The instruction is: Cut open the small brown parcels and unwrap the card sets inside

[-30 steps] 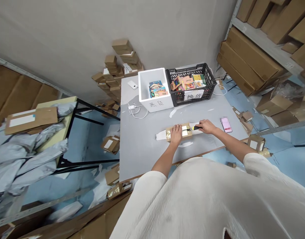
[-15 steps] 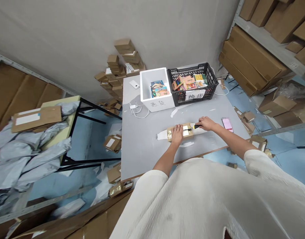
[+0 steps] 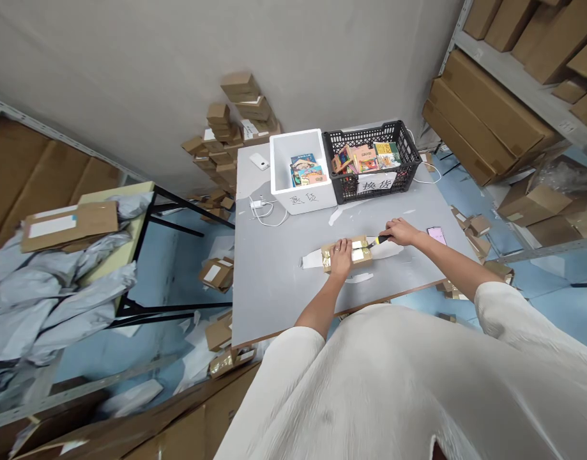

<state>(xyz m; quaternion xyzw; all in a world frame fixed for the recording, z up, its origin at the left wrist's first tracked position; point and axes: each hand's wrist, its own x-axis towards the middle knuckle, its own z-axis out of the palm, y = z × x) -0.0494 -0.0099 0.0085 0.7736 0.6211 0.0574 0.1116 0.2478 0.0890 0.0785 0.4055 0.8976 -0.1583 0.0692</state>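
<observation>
A small cardboard box with shiny tape and a white label lies on the grey table. My left hand rests over its left half, fingers curled across the top and holding it in place. In my right hand is a box cutter with a black and yellow handle, fingers wrapped round it. Its blade end meets the box's right end, along the taped top. How deep the blade sits cannot be made out. White paper or film sticks out on both sides of the box.
At the table's back stand a white foam box with booklets and a black plastic crate with colourful boxes. A pink-screened phone lies right, a white cable left. Cartons fill shelves and floor; parcels cover a side table.
My right hand and the box cutter have moved slightly up and to the right, showing more of the handle. My left hand stays on the box.
</observation>
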